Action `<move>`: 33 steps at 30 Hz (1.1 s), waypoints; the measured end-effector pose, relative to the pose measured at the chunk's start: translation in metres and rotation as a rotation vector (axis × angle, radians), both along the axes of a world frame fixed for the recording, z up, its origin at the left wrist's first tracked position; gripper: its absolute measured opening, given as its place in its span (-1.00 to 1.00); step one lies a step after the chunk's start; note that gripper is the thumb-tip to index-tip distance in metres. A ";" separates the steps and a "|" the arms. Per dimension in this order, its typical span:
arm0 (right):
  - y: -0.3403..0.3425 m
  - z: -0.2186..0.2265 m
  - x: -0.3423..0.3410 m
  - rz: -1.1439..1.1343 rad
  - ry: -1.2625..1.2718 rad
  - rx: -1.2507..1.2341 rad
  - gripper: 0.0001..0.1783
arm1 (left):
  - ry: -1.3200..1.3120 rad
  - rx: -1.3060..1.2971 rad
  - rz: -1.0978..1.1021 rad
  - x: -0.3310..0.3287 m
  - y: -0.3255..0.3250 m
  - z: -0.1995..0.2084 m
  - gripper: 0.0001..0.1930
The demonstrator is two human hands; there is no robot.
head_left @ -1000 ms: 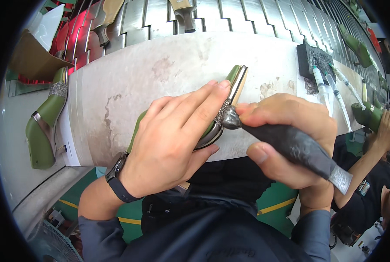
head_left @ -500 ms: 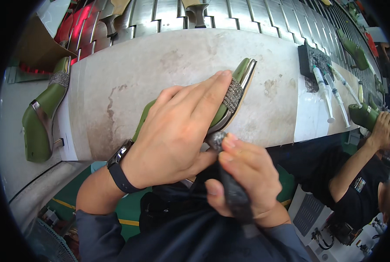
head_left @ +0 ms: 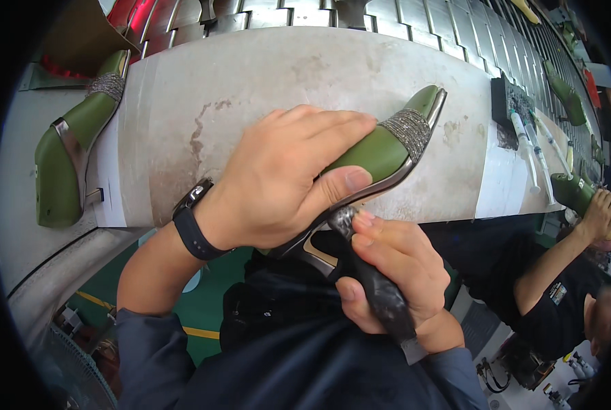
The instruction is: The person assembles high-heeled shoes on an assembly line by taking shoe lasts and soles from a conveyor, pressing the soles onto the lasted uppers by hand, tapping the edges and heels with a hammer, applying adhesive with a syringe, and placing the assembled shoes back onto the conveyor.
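Observation:
A high-heeled shoe [head_left: 409, 132] with a glittery toe strap, mounted on a green last [head_left: 368, 156], lies tilted over the bench edge, toe pointing away to the right. My left hand [head_left: 281, 181] wraps over its middle, thumb along the near side, pressing it down and hiding the heel part. In my right hand [head_left: 408, 273] is a hammer-like hand tool [head_left: 382, 295] with a black-wrapped grip and a rounded metal head [head_left: 343, 220]. That head meets the shoe's near lower edge, close to the sole. A pale-lined heel [head_left: 315, 254] shows underneath.
A similar shoe on a green last [head_left: 73, 154] lies at the left. Several syringes [head_left: 529, 154] rest by a dark block [head_left: 510, 102] at the right. A slatted metal conveyor [head_left: 387, 15] runs behind the bench [head_left: 264, 75]. At far right, a co-worker's hand [head_left: 601, 215] grips another green last.
The shoe's toe has turned and shifted to the right, showing more of the last. My left thumb now lies on its side. The tool's head stays near the sole edge; the view has shifted slightly.

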State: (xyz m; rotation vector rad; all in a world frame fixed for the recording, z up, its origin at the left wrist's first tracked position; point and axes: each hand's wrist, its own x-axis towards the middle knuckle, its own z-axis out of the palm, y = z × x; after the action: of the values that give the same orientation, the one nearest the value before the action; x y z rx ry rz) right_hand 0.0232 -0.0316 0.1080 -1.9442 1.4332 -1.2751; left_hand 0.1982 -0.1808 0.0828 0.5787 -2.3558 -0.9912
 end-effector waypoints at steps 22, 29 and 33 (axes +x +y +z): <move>-0.032 0.037 -0.086 -0.155 -0.463 0.364 -0.72 | -0.137 0.005 0.016 -0.067 0.011 0.030 -0.08; -0.069 0.013 -0.123 -0.283 -0.624 0.195 -0.77 | -0.211 0.072 0.012 -0.081 0.019 0.030 -0.07; -0.064 -0.004 -0.110 -0.262 -0.987 0.238 -0.75 | -0.136 0.224 -0.056 -0.077 0.001 0.029 -0.08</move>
State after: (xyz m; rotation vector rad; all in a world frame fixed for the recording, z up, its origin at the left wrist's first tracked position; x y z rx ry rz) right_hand -0.0869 -0.0958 0.1035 -0.7460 1.2118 -1.7159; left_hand 0.1208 -0.1801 0.1117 0.6866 -2.4071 -1.2895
